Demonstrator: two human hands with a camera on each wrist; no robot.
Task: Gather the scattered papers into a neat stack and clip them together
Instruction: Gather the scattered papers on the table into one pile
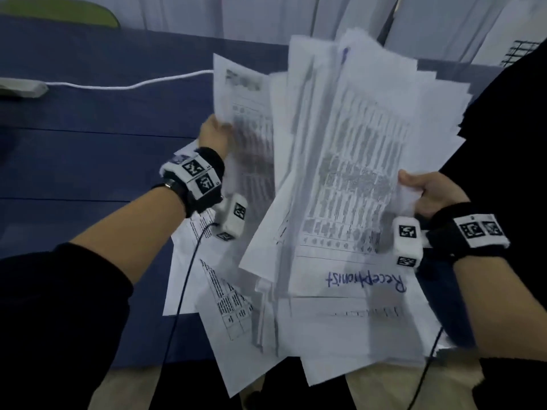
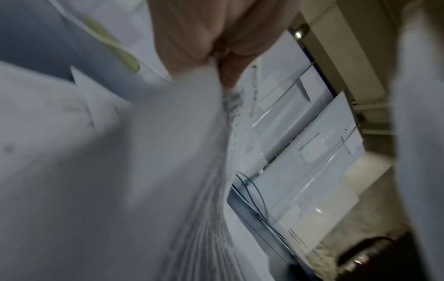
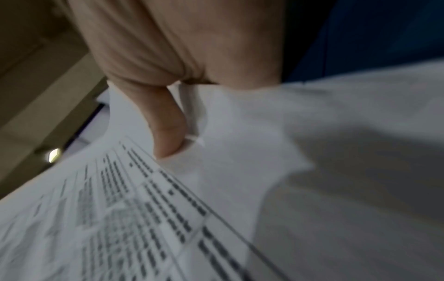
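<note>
A loose, fanned bundle of printed papers (image 1: 349, 149) is held up off the blue table (image 1: 88, 137), its sheets uneven and tilted. My left hand (image 1: 214, 133) grips the bundle's left edge. My right hand (image 1: 426, 193) pinches its right edge, the thumb (image 3: 165, 129) lying on top of the printed sheet (image 3: 120, 218). In the left wrist view my fingers (image 2: 192, 38) close on the paper edges (image 2: 168, 152). More papers (image 1: 340, 329) lie scattered below on the table's near edge, one with blue handwriting (image 1: 365, 284). No clip is visible.
A white cable (image 1: 127, 84) runs across the table to a grey power strip (image 1: 20, 87) at the far left. A green chair back (image 1: 59, 10) stands behind the table. Black cables (image 1: 183, 291) hang from both wrist cameras. Someone in dark clothing (image 1: 509, 128) is at the right.
</note>
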